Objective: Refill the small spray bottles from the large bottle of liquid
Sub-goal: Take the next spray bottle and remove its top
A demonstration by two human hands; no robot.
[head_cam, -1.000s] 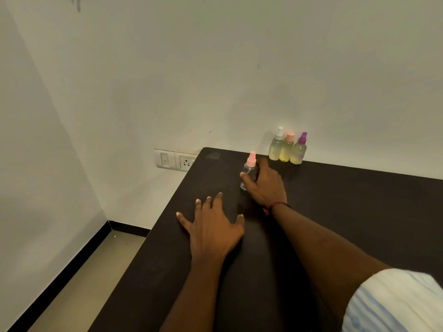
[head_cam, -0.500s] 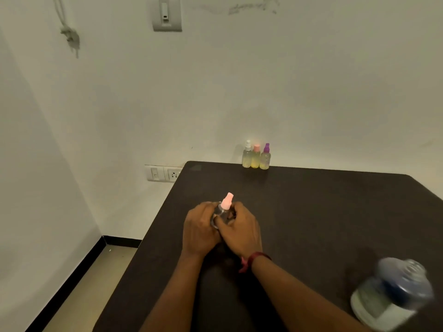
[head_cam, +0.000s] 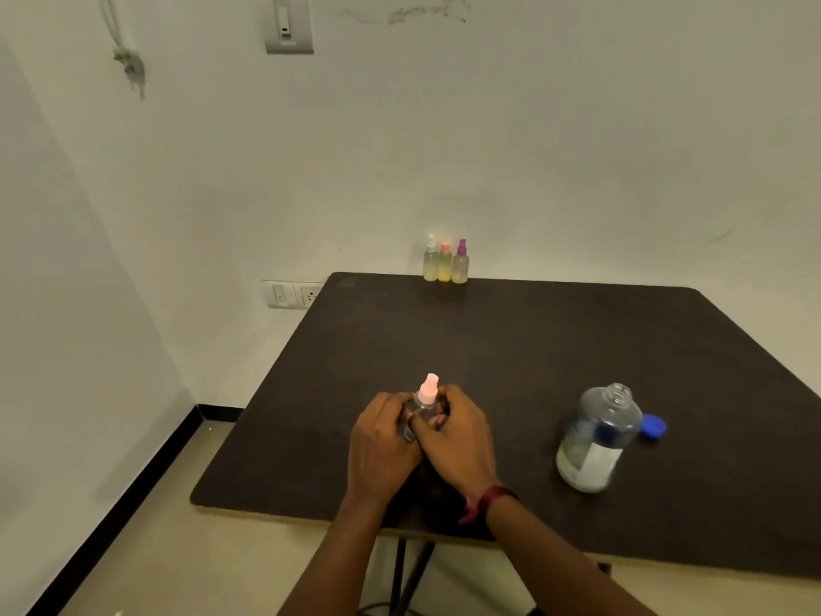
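Now, seen from the head camera, I have both hands wrapped round the small spray bottle [head_cam: 422, 403] near the front of the table [head_cam: 533, 340]. My left hand [head_cam: 382, 442] curls round its clear body, and my right hand [head_cam: 460, 437] closes on it from the other side, fingers up by the neck under the pink spray top [head_cam: 429, 389]. The top is on, so I judge the step in hand is unscrewing it. The large bottle [head_cam: 597, 442] stands to my right, apart from my hands, its mouth open and its blue cap [head_cam: 654, 425] lying just beside it. Three other spray bottles [head_cam: 445, 262] stand side by side at the far edge, yellowish liquid inside. Next I must twist the top off while holding the body steady, set it down, then pour carefully into that narrow neck.
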